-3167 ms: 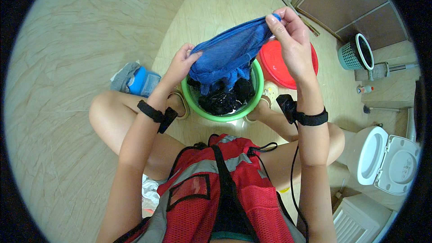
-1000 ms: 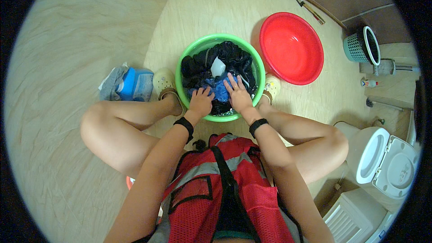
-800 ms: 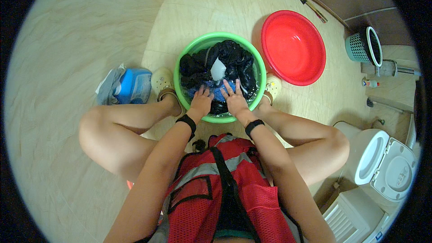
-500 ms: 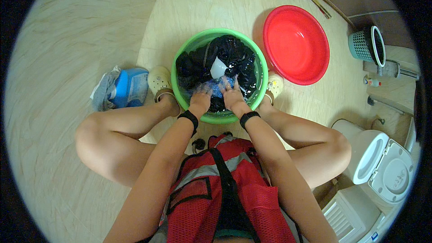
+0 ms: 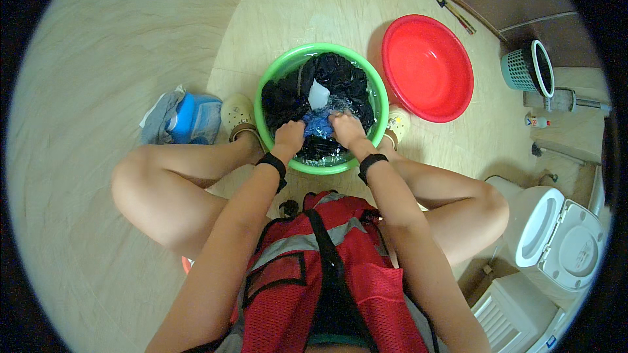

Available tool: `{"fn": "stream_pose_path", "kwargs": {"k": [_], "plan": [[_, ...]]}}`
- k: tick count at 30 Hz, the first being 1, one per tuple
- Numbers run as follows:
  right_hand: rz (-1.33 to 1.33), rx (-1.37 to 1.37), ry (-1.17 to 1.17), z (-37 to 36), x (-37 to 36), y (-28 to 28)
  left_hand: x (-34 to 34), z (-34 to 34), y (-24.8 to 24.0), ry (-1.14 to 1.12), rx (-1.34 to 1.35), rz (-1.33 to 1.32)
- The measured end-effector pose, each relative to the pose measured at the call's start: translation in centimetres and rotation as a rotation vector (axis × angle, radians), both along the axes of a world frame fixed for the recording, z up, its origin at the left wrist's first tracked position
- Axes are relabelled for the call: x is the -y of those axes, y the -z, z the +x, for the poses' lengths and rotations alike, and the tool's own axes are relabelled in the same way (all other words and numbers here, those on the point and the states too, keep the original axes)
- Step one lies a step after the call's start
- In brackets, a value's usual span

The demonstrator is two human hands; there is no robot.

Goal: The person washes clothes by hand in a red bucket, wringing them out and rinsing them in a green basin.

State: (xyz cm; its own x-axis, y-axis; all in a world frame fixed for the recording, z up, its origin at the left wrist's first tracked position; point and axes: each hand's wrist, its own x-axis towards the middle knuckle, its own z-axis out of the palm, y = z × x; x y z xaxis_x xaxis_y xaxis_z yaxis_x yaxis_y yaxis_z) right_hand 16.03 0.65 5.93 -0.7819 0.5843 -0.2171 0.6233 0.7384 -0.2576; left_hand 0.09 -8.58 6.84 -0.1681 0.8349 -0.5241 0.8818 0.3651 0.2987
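Observation:
Between my feet stands a green basin [image 5: 320, 47] with water and soaked black clothes [image 5: 340, 73]. At its near half, a wet blue cloth [image 5: 318, 123] stretches between my two hands. My left hand [image 5: 288, 138] is closed on the cloth's left end. The right end is gripped in my right hand [image 5: 347, 129], its fingers curled in. Just beyond the cloth, a smooth white piece [image 5: 318, 95] lies on the black clothes; I cannot make out what it is. Parts of the clothes are under water.
A red basin [image 5: 428, 68] sits on the floor to the right of the green one. Left of my left clog [image 5: 237, 114] lies a blue and grey bundle [image 5: 190, 117]. A basket [image 5: 520, 70], a small bottle [image 5: 538, 121] and a toilet [image 5: 540, 229] are along the right.
My hands were spread flat over the blue cloth in the water. Now they have closed on it and moved slightly apart.

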Motion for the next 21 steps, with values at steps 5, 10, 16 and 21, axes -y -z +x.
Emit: {"fn": "stream_pose_path", "kwargs": {"k": [5, 10, 16, 21], "plan": [[-0.313, -0.144, 0.196, 1.0, -1.2, -4.2, 1.4, -3.0, 0.5, -0.328, 0.219, 0.268], [-0.362, -0.334, 0.309, 1.7, -2.0, -6.8, 0.9, -5.2, -1.2, -0.468, 0.530, 0.592], [-0.255, -0.212, 0.264, 2.3, -3.8, -8.8, -0.6, -5.0, -6.4, -0.497, 0.734, 0.720], [-0.294, -0.347, 0.234, 2.3, -4.6, -14.2, -0.5, -5.5, -9.3, -0.610, 0.851, 0.774]]}}
